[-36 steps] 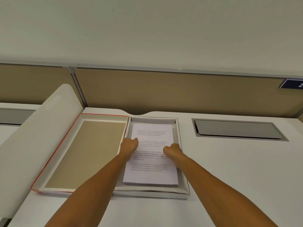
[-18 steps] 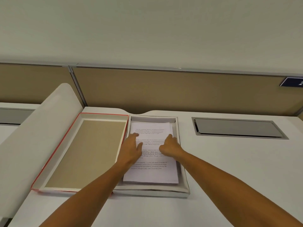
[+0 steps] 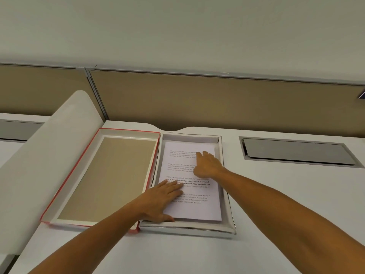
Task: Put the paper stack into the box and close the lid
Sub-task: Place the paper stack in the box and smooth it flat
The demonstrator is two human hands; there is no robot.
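On a pale bench (image 3: 276, 204), seen from a head-worn camera looking down, sits one shallow white box (image 3: 229, 218) with one paper stack (image 3: 199, 210) of printed sheets lying flat inside it. The stack rests within the box walls, with a narrow margin showing on the box's far and right sides.

Two bare hands lie on the stack. The left hand (image 3: 164, 198) is spread flat, palm down, across the stack's near-left part, its thumb along the box's near-left corner. The right hand (image 3: 207, 165) rests toward the far-right part of the stack, fingers loosely extended, touching the top sheet. Neither grip holds anything; both hands are open and pressing, most likely to settle and square the sheets so nothing stands proud of the rim.

Just left of the box, touching its side, lies one lid (image 3: 102, 178), red-edged, turned inner face up with a tan lining showing. It is probably parked there so it can be swung or lifted across.

Right of the box, well apart, one grey recessed panel (image 3: 296, 153) is set into the bench. Beyond the box runs one tan partition (image 3: 217, 99).

The paper seems placed; closing the lid remains.
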